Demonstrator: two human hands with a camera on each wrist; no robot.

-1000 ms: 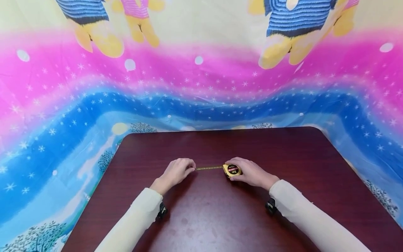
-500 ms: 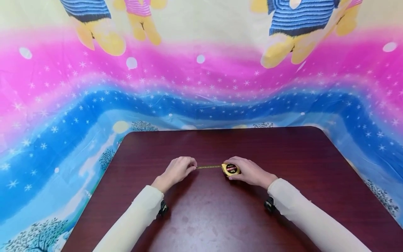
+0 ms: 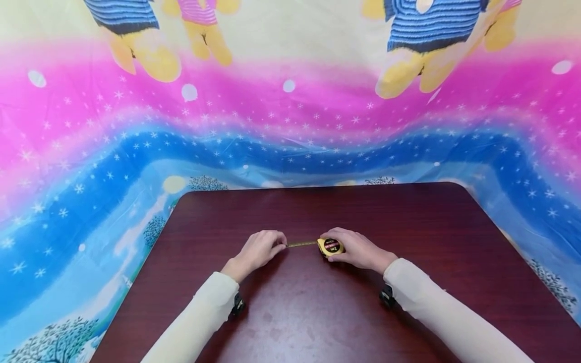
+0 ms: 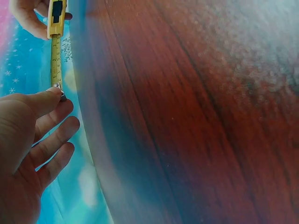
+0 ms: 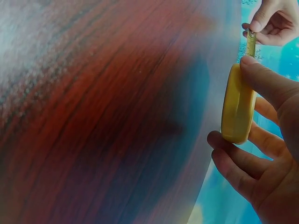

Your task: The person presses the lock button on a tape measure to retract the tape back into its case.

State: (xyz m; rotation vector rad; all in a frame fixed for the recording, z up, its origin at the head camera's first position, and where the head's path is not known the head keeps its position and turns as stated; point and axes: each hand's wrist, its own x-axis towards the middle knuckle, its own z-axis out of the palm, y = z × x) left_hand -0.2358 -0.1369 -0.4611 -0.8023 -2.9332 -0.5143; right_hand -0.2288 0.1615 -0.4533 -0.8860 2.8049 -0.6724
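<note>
Above the tabletop in the head view, a yellow tape measure (image 3: 332, 247) with a black and red "2m" label is held in my right hand (image 3: 363, 250). Its thumb and fingers grip the case. A short stretch of yellow blade (image 3: 301, 244) spans to my left hand (image 3: 257, 251). In the left wrist view the left hand (image 4: 21, 140) pinches the hook end of the blade (image 4: 56, 63) between thumb and index finger, the other fingers loosely bent. The right wrist view shows the edge of the yellow case (image 5: 237, 109) within the right hand (image 5: 268, 172).
Both hands are over a dark red-brown wooden table (image 3: 290, 312) with rounded far corners. A printed cloth (image 3: 290, 116) in pink and blue hangs behind and beside it. Each sleeved wrist carries a small black camera.
The hands have come slightly closer together, and the stretch of blade between them is shorter. Both grips look the same as before.
</note>
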